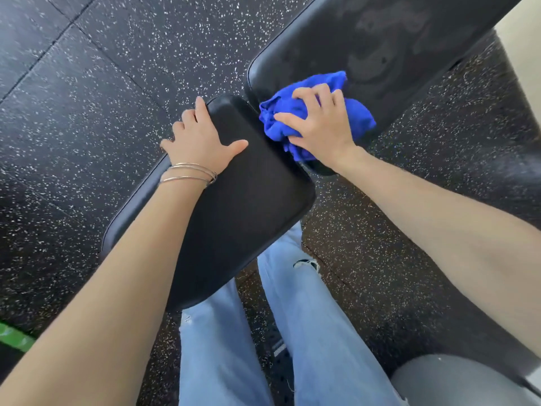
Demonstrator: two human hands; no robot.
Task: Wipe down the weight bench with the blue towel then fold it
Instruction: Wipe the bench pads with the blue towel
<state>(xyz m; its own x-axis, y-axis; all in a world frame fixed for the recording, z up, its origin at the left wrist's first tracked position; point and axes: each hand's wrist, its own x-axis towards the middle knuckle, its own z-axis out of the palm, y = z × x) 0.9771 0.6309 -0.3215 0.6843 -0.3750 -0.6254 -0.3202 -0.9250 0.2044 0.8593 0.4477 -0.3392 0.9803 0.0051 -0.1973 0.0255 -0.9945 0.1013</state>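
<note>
Wiping step is in hand; the fold is not yet begun. Right grip (319,120) is clamped on the blue towel (358,114), fingers clawed into the bunched cloth, pressing it on the near end of the back pad (395,39), just beside the gap to the seat pad (257,183). Left grip (199,142) holds the seat pad's far-left edge: fingers hooked over the rim, thumb flat on top. This prob. braces the surface (228,247).

Procedure, as judged: keep palm pressure even and work overlapping strokes toward the far end, where hazy smear marks show, incl. rounded edges and the gap. Spreading the towel flatter should give more contact than a wad.

Materials: pads are black, smooth, semi-gloss, vinyl-type, approx. rectangular w/ rounded corners. Towel is vivid blue, soft, crumpled. Floor (87,112) is black speckled rubber-type tile.
</note>
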